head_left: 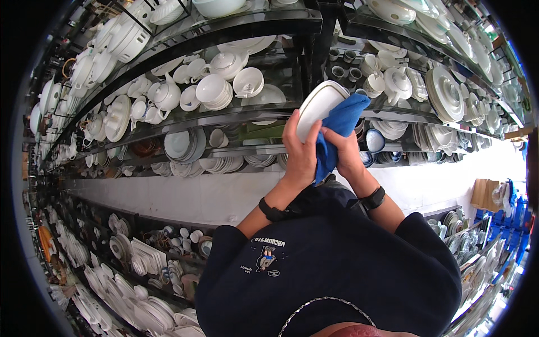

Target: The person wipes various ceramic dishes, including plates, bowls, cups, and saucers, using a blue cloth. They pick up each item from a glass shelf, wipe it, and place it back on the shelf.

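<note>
The white oval dish (317,106) was up at chest height in front of the glass shelves (224,118), its long axis tilted up and to the right, rim facing the person. The left hand (300,151) sat right beneath it, fingers wrapped around the lower edge, gripping firmly. The right hand (343,150) was just beside it, clenched on a blue cloth (339,126) pressed against the dish's right side. Both hands were touching the dish, the left carrying it.
</note>
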Tool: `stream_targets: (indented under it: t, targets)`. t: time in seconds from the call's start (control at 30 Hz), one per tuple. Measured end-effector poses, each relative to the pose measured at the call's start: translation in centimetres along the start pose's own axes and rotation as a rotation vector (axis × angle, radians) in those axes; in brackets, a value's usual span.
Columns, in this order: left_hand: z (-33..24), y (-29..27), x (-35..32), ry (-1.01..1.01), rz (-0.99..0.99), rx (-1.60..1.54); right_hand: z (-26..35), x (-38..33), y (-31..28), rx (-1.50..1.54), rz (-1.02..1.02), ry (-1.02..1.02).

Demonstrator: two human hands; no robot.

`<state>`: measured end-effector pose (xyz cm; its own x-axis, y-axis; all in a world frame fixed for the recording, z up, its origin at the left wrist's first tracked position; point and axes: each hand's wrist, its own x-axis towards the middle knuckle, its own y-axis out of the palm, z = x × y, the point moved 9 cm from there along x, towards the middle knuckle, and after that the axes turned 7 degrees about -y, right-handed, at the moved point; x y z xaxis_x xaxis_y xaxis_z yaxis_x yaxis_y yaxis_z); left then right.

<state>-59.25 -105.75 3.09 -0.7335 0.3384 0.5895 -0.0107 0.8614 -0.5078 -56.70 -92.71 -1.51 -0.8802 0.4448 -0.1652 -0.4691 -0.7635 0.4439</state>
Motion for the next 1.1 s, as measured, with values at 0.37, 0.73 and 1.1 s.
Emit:
stream_targets:
  t: [0.37,0.73,1.1]
  targets:
    - [2.2,-1.1,1.7,-0.426,0.333,-1.198,0.8,-2.9,-0.3,-0.307,-0.028,-0.143]
    - [6.2,2.9,-4.0,-0.902,0.434,-1.244,0.7,-4.3,0.0,-0.806,0.015,-0.260]
    - [4.3,-2.8,-1.7,-0.602,0.333,-0.722,4.3,-3.9,3.3,-1.135,-0.244,-0.466]
